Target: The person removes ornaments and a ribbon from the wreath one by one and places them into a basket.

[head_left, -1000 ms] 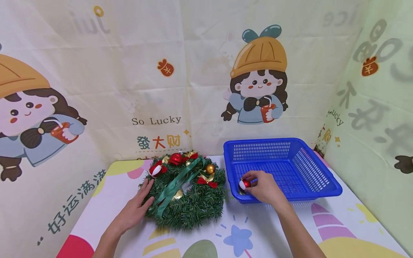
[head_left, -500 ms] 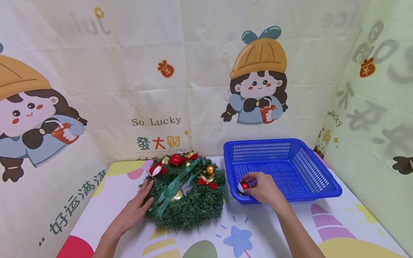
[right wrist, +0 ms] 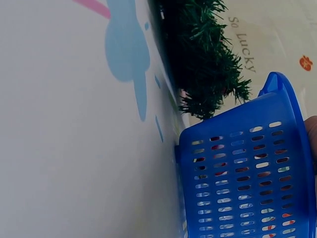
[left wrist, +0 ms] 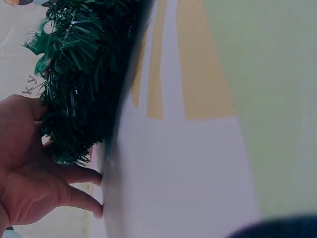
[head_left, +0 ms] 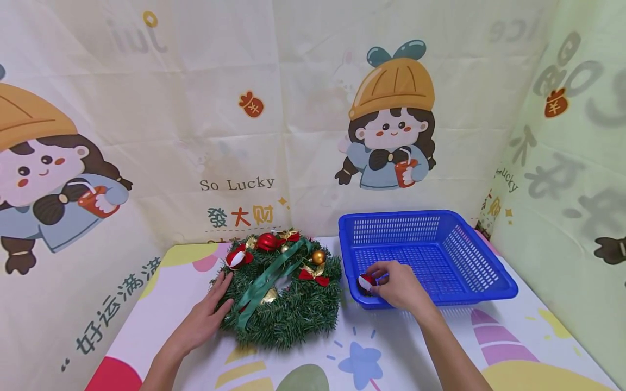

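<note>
A green wreath [head_left: 288,320] with red and gold ornaments, bows and a green ribbon [head_left: 264,285] lies on the table. My left hand [head_left: 200,320] rests against its left side with fingers spread; the left wrist view shows the hand [left wrist: 34,173] beside the green needles [left wrist: 84,89]. At the near left corner of a blue basket [head_left: 430,298], my right hand [head_left: 401,285] pinches a red and white ball [head_left: 365,283]. Seen from the right wrist, the basket's slotted wall [right wrist: 237,173] hides most of that hand.
The basket stands right of the wreath on a patterned tabletop [head_left: 391,353]. A cream cloth with printed figures [head_left: 303,136] hangs behind and at both sides.
My right hand has shifted the ball slightly left and turned it, so less of the red shows. The left hand, wreath and basket have stayed put.
</note>
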### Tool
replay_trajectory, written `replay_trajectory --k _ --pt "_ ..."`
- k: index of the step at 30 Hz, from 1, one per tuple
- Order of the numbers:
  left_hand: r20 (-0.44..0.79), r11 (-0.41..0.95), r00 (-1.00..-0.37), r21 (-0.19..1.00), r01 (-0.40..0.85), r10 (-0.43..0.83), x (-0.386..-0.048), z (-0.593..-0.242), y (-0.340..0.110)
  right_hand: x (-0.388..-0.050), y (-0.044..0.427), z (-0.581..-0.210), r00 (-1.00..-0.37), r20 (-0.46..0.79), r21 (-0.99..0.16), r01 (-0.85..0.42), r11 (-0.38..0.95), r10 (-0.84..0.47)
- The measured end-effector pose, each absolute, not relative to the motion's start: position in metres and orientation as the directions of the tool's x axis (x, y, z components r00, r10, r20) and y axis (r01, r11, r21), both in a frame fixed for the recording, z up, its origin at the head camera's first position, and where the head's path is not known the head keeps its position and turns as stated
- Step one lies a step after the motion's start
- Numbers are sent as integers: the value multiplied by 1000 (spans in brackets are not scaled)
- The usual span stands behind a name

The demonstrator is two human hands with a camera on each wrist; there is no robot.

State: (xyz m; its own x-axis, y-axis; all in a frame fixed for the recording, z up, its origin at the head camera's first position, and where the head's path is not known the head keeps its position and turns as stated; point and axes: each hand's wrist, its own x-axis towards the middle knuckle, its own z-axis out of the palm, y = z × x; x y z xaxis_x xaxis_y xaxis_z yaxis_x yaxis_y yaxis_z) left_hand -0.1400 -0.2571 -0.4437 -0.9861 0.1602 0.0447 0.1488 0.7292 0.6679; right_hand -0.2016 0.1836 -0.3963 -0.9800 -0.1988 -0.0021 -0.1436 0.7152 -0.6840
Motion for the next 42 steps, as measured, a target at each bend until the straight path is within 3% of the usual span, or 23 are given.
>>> replay_trajectory --k 35,42 --pt "58 738 -986 657 156 157 -138 -445 -258 -198 182 -395 -974 67 -658 -206 725 -215" --pt "48 738 -987 658 149 156 -139 -446 -258 -199 179 -394 -980 65 -695 -180 696 -189"
